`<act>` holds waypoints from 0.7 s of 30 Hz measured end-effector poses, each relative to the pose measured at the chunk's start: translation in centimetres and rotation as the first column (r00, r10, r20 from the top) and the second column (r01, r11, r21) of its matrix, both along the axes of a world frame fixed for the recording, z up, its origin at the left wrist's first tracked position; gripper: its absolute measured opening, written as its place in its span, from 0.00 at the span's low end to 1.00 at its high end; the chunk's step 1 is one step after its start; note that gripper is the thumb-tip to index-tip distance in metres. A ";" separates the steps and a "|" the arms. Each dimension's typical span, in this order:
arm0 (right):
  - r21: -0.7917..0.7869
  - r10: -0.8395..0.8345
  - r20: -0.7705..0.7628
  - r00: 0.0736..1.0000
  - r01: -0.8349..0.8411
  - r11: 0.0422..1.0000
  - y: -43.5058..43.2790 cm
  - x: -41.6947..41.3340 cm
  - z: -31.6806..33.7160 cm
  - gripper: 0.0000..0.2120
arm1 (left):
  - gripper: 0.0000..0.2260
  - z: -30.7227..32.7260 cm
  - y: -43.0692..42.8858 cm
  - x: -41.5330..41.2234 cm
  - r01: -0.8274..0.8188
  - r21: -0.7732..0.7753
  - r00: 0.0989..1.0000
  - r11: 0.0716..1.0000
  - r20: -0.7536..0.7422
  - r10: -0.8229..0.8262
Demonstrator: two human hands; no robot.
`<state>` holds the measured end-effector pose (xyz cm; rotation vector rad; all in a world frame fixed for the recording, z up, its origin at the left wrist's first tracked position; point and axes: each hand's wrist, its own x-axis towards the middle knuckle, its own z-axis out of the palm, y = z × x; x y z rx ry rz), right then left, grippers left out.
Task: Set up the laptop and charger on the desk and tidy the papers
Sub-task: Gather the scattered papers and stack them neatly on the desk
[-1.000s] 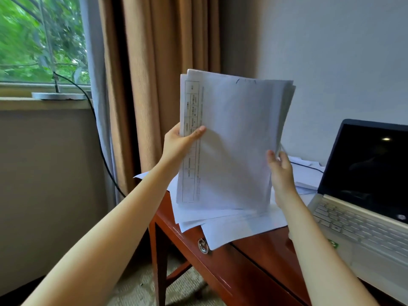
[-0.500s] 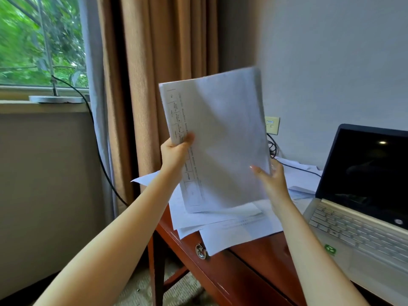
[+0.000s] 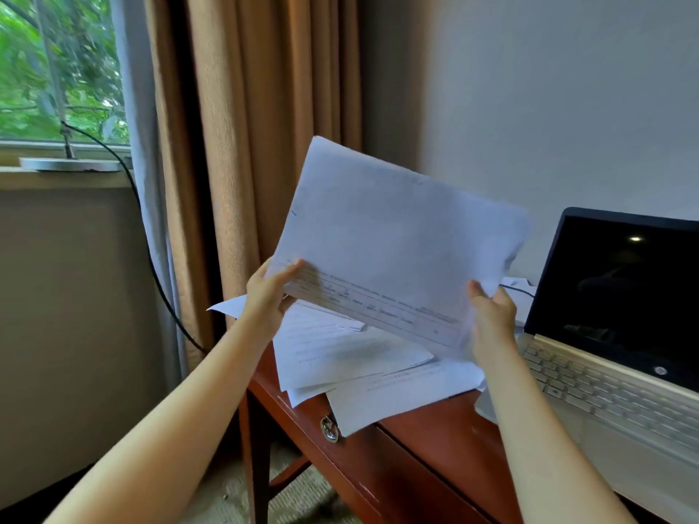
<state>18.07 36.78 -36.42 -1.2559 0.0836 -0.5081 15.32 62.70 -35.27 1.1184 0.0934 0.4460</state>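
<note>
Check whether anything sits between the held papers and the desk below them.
The left hand and right hand grip the held stack in the air. Loose sheets lie spread on the desk directly under it, overhanging the edge. Nothing else visible between; the laptop sits to the right.

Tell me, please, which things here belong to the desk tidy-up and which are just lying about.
Part of the job: sheaf of papers held by left hand and right hand; loose papers on the desk; open laptop.
Just there: curtain; window; round base on the sill; its black cord.
</note>
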 end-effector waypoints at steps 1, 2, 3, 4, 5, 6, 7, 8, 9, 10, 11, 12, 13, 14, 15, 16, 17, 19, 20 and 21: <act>-0.035 -0.023 0.002 1.000 0.023 0.999 -0.4 0.1 0.0 0.14 | 0.05 -0.1 0.7 -0.2 -0.007 0.131 1.000 0.991 -0.003 0.008; -0.060 -0.033 0.005 0.999 0.033 0.998 -0.6 0.3 -0.1 0.14 | 0.06 -0.1 1.2 -0.3 -0.022 0.251 1.000 0.968 -0.001 0.023; -0.086 -0.030 0.010 0.999 0.031 0.996 -0.6 0.4 -0.1 0.14 | 0.06 0.1 1.4 -0.4 -0.043 0.341 0.999 0.939 0.013 0.041; -0.110 -0.022 0.023 0.999 0.024 0.994 -0.5 0.4 0.0 0.14 | 0.06 0.3 1.6 -0.4 -0.067 0.399 0.998 0.915 0.032 0.059; -0.128 -0.009 0.036 0.999 0.014 0.992 -0.2 0.4 0.1 0.14 | 0.06 0.6 1.6 -0.3 -0.087 0.428 0.996 0.899 0.059 0.068; -0.135 0.010 0.052 0.999 -0.003 0.991 0.0 0.4 0.1 0.14 | 0.07 1.0 1.5 -0.2 -0.101 0.436 0.994 0.894 0.084 0.071; -0.135 0.034 0.071 0.997 -0.024 0.991 0.2 0.3 0.3 0.14 | 0.06 1.3 1.4 -0.1 -0.111 0.434 0.992 0.894 0.107 0.071; -0.136 0.059 0.091 0.994 -0.046 0.990 0.2 0.1 0.5 0.14 | 0.05 1.6 1.3 0.1 -0.118 0.428 0.990 0.896 0.125 0.070; -0.139 0.081 0.109 0.991 -0.066 0.988 0.1 -0.1 0.7 0.14 | 0.05 1.8 1.3 0.2 -0.121 0.421 0.988 0.899 0.137 0.069; -0.141 0.103 0.122 0.987 -0.085 0.986 0.0 -0.2 0.8 0.14 | 0.05 1.9 1.3 0.3 -0.120 0.409 0.987 0.905 0.145 0.066; -0.143 0.124 0.132 0.983 -0.105 0.984 -0.2 -0.4 1.0 0.14 | 0.06 1.9 1.2 0.3 -0.119 0.398 0.987 0.910 0.151 0.063; -0.148 0.142 0.137 0.980 -0.121 0.982 -0.4 -0.6 1.0 0.14 | 0.07 1.8 1.2 0.3 -0.119 0.388 0.986 0.914 0.155 0.062; -0.155 0.155 0.137 0.978 -0.133 0.979 -0.5 -0.8 1.1 0.14 | 0.07 1.7 1.2 0.3 -0.119 0.381 0.986 0.917 0.155 0.064; -0.163 0.163 0.139 0.977 -0.140 0.977 -0.5 -0.9 1.1 0.14 | 0.07 1.5 1.1 0.3 -0.118 0.374 0.986 0.920 0.153 0.064; -0.173 0.172 0.137 0.976 -0.147 0.974 -0.6 -0.9 1.1 0.14 | 0.07 1.4 1.0 0.3 -0.115 0.370 0.987 0.922 0.151 0.062; -0.188 0.178 0.132 0.975 -0.152 0.970 -0.7 -1.0 1.1 0.14 | 0.08 1.2 1.0 0.3 -0.112 0.364 0.987 0.924 0.149 0.061; -0.202 0.186 0.121 0.975 -0.159 0.966 -0.8 -1.0 1.1 0.13 | 0.08 1.1 0.9 0.3 -0.113 0.359 0.987 0.926 0.146 0.064; -0.210 0.213 0.078 0.974 -0.193 0.958 -1.3 -1.0 1.2 0.10 | 0.08 1.0 0.8 0.4 -0.117 0.348 0.988 0.930 0.137 0.073; -0.210 0.234 0.048 0.971 -0.219 0.953 -1.6 -1.0 1.1 0.10 | 0.08 1.0 0.8 0.4 -0.118 0.345 0.988 0.931 0.130 0.077; -0.214 0.253 0.017 0.967 -0.243 0.946 -1.8 -1.0 1.0 0.11 | 0.07 1.0 0.8 0.4 -0.118 0.345 0.989 0.931 0.124 0.080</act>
